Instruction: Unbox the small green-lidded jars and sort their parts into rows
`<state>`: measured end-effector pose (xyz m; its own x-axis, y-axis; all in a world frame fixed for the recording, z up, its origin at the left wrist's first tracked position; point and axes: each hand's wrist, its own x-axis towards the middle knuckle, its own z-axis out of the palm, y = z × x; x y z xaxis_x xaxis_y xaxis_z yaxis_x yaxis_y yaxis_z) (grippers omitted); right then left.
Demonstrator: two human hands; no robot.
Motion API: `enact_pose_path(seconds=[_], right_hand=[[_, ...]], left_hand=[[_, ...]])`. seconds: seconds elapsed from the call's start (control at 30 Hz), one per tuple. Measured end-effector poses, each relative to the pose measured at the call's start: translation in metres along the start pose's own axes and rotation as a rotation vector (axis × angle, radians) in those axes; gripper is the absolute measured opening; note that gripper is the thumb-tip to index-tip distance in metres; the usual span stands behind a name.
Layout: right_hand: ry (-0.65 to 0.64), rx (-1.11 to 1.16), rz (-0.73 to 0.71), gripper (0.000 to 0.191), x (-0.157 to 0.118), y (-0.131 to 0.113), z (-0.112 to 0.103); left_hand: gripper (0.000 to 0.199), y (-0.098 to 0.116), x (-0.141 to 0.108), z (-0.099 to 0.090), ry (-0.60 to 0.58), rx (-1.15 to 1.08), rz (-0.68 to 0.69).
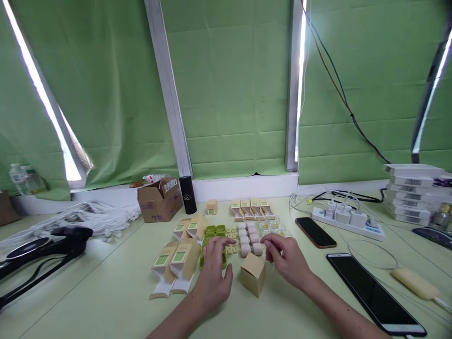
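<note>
A small closed kraft cardboard box (252, 277) stands on the table between my hands. My left hand (214, 272) is open, fingers apart, reaching over the green cups (215, 230) and close to small yellow pieces (231, 234). Just right of the box, my right hand (286, 260) is closed with its fingers curled; anything in them is too small to make out. Beyond it lie pinkish-white cylindrical pieces (244, 240) in rows and clear plastic pieces (271, 227). To the left, kraft boxes (183, 256) lie with white flaps open.
More open kraft boxes (251, 208) and a single box (212, 207) stand at the back. A brown carton (160, 200) and black cylinder (188, 195) are behind left. Two phones (316, 231), a power strip (348, 221), cables and stacked white boxes (411, 195) occupy the right side.
</note>
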<state>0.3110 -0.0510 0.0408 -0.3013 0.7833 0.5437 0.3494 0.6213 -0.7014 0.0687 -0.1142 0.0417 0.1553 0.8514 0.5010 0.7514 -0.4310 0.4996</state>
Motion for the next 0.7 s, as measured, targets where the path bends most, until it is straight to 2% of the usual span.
enact_pose_path(seconds=[0.1, 0.2, 0.33, 0.4, 0.57, 0.7], right_hand=[[0.033, -0.134, -0.061, 0.031, 0.0, 0.001, 0.001], [0.042, -0.226, -0.093, 0.03, -0.001, 0.004, 0.003], [0.078, -0.314, -0.126, 0.028, -0.002, 0.012, 0.006], [0.095, -0.34, -0.144, 0.028, -0.003, 0.013, 0.008], [0.128, -0.353, -0.214, 0.026, -0.005, 0.01, 0.011], [0.163, -0.34, -0.266, 0.026, -0.007, 0.008, 0.015]], left_hand=[[0.048, 0.005, -0.005, -0.001, -0.038, -0.003, 0.031], [0.044, 0.014, -0.011, 0.005, -0.086, 0.026, 0.004], [0.075, 0.022, -0.016, 0.022, -0.073, 0.111, -0.08], [0.081, 0.024, -0.017, 0.029, -0.064, 0.136, -0.072], [0.07, 0.028, -0.015, 0.03, -0.106, 0.169, -0.093], [0.046, 0.027, -0.014, 0.025, -0.146, 0.151, -0.108]])
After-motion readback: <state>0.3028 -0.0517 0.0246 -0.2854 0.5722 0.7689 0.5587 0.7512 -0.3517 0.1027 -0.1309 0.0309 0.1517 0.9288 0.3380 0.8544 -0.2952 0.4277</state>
